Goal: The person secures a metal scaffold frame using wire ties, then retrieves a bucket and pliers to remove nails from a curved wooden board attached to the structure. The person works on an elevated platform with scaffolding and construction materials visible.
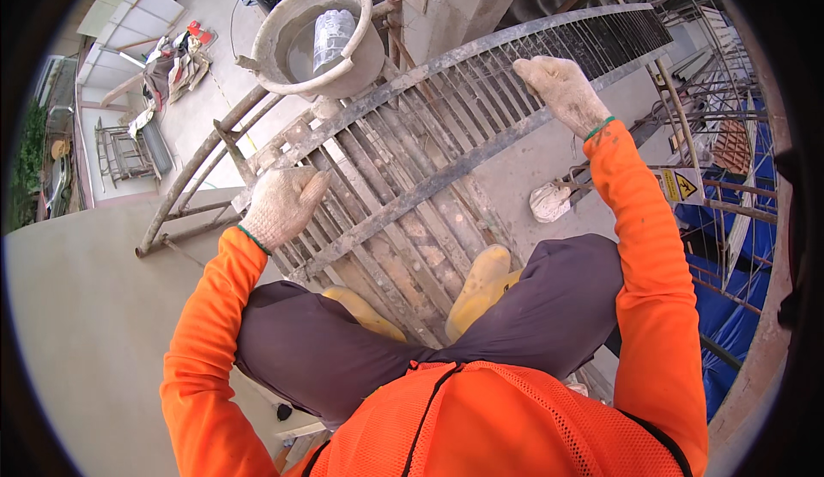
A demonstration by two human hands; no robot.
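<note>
The ladder (pixel 455 175) already spans the planks (pixel 429 275), the bucket (pixel 365 69) is loaded, and left hand (pixel 285 206) and right hand (pixel 562 95) are curled into fists, any grip unclear.

Bright, diffuse daylight falls fairly evenly, leaving only soft shadows, and the right orange sleeve (pixel 642 219) looks vivid. Past the far left corner of the metal rack (pixel 429 186), the pale floor (pixel 227 26) washes toward white; near the rack's far right end, the gaps look dark. Its long edges bow (fisheye distortion), inside a black rim around the view.
</note>
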